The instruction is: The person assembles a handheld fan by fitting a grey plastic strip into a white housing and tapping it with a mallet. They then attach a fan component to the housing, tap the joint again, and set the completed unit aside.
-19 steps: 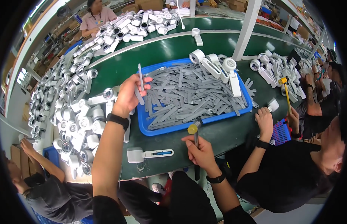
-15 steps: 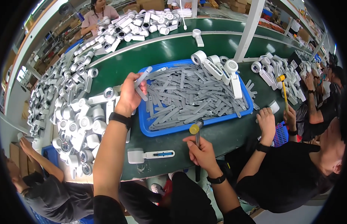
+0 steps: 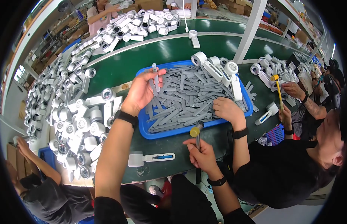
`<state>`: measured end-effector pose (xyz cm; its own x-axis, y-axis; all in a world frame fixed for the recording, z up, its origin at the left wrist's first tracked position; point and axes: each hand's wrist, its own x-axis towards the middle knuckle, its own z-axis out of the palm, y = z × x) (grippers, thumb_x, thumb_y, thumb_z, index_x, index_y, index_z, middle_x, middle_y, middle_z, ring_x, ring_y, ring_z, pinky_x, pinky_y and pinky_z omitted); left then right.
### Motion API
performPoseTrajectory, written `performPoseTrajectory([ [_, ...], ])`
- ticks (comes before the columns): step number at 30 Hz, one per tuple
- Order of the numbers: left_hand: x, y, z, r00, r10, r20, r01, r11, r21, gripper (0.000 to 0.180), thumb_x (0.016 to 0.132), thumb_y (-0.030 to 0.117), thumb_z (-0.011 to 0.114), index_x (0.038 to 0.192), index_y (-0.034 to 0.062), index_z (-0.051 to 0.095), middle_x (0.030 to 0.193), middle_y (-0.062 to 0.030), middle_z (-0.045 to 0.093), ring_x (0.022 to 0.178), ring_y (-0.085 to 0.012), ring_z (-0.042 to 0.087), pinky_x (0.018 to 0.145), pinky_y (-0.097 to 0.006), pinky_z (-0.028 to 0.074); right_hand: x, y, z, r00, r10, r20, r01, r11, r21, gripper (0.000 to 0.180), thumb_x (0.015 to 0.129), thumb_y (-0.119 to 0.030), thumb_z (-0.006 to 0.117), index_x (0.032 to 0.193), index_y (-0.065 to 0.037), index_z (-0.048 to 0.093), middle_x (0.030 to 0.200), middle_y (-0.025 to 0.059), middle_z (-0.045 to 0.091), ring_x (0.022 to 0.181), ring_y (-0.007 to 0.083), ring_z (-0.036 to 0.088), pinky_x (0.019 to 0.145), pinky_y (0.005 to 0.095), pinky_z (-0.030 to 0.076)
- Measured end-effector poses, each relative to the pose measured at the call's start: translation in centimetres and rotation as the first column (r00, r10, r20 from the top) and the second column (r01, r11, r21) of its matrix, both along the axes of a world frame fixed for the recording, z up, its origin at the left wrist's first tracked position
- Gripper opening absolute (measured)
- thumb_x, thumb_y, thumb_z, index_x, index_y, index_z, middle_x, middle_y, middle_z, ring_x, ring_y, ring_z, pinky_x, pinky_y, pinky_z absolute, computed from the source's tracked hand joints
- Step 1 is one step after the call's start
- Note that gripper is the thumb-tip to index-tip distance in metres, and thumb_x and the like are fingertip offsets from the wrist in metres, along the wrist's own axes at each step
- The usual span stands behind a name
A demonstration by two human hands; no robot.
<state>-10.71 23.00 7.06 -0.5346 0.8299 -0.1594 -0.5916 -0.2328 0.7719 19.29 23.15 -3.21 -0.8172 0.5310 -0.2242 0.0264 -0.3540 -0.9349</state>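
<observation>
Grey plastic strips (image 3: pixel 155 79) are pinched in my left hand (image 3: pixel 142 91), raised over the left edge of the blue tray (image 3: pixel 158 135). Many more loose strips (image 3: pixel 184 95) fill that tray. My right hand (image 3: pixel 204 156) grips a mallet (image 3: pixel 196 130) with a yellow head, its dark handle hanging below the fist. On the green table in front of me lies a white handheld fan (image 3: pixel 135 159), its handle's slot open on a blue part inside. Several white fans (image 3: pixel 216 69) rest across the tray's far right corner.
Heaped white fans (image 3: pixel 82 125) crowd the left side. A co-worker's hand (image 3: pixel 228 111) reaches into the tray from the right; that person's other hand holds a yellow mallet (image 3: pixel 278 87). One open fan (image 3: pixel 266 115) lies nearby. A metal post (image 3: pixel 250 31) rises beyond the tray.
My left hand has shifted right with the strips, turning them more upright. The co-worker's hand has left a white fan on the table and entered the tray. My right hand stays put.
</observation>
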Motion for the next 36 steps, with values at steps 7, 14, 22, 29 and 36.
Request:
performPoseTrajectory([
  [7,-4.0,2.5,-3.1,0.952,-0.069,-0.299,-0.01,0.967,-0.254,0.031,0.105,0.04,0.061,0.094,0.0105,0.058,0.073,-0.0027,0.053,0.068,-0.0133,0.055,0.057,-0.028,0.048,-0.5,-0.7,0.7,1.0,-0.012,0.008,0.012,1.0,0.013,0.02,0.107,-0.013,0.056,0.12,-0.001,0.066,0.06,-0.0007,0.056,0.04,0.0033,0.043,0.039,0.0211,0.031],
  [14,0.7,10.1,-4.5,0.091,-0.297,-0.95,-0.383,0.871,-0.309,0.04,0.096,0.045,0.068,0.116,0.011,0.075,0.099,-0.0171,0.074,0.098,-0.035,0.072,0.087,-0.045,0.057,-0.2,-0.7,0.2,1.0,-0.012,0.022,0.011,1.0,0.021,0.021,0.108,-0.015,0.056,0.122,-0.003,0.066,0.062,-0.0027,0.055,0.044,0.0022,0.044,0.042,0.0207,0.032],
  [22,1.6,13.5,-4.9,-0.179,-0.47,-0.864,-0.262,0.869,-0.419,0.031,0.087,0.033,0.079,0.113,0.0168,0.078,0.118,-0.0172,0.071,0.106,-0.0366,0.07,0.091,-0.046,0.055,-0.6,-0.7,0.4,0.999,-0.042,0.022,0.041,0.998,0.039,0.021,0.107,-0.012,0.055,0.122,-0.002,0.064,0.064,-0.0024,0.055,0.044,0.0026,0.045,0.042,0.0203,0.033],
  [29,0.0,8.2,-2.3,-0.337,-0.311,-0.889,-0.268,0.936,-0.226,0.018,0.086,0.025,0.078,0.097,0.0117,0.076,0.097,-0.0152,0.075,0.092,-0.0375,0.071,0.078,-0.049,0.055,-0.9,-0.7,0.8,0.998,-0.033,0.048,0.03,0.997,0.074,0.02,0.107,-0.014,0.055,0.12,-0.003,0.065,0.061,-0.0011,0.057,0.042,0.0034,0.044,0.041,0.0214,0.032],
  [36,4.1,-7.0,2.6,0.145,-0.251,-0.957,-0.197,0.94,-0.277,0.014,0.096,0.016,0.07,0.1,0.0042,0.076,0.089,-0.0154,0.076,0.081,-0.0265,0.074,0.077,-0.035,0.057,0.5,-0.7,0.3,0.997,-0.065,-0.031,0.068,0.991,0.114,0.031,0.108,-0.016,0.056,0.134,-0.001,0.062,0.081,0.0055,0.067,0.041,0.003,0.043,0.038,0.0201,0.031],
])
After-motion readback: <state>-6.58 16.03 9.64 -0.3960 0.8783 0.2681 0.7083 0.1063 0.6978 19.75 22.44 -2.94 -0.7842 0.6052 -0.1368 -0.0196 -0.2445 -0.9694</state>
